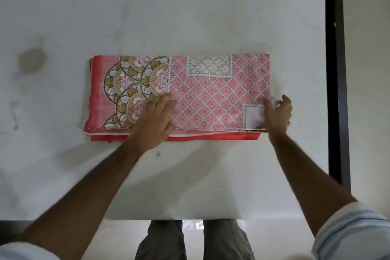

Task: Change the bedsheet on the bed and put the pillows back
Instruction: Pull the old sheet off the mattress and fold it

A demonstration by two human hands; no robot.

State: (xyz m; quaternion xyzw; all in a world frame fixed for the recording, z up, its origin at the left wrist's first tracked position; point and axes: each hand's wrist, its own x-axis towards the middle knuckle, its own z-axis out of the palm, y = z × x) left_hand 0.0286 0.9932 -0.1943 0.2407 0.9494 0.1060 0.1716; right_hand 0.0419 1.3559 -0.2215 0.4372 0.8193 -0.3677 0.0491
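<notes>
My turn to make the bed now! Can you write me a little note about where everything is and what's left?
Left hand: flat on the folded bedsheet, pressing it down.
Right hand: fingers curled at the sheet's right corner, pinching the top layer.
The sheet lies folded in the middle of the bare mattress.
Done: old sheet is off.
Left: unfold and spread the sheet, tuck it in, put the pillows back. No pillows in view.

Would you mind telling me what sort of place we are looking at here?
Most likely a bedroom at home: a bare white mattress fills the view, a folded pink patterned bedsheet lies on it, and a dark bed frame runs along its right side.
</notes>
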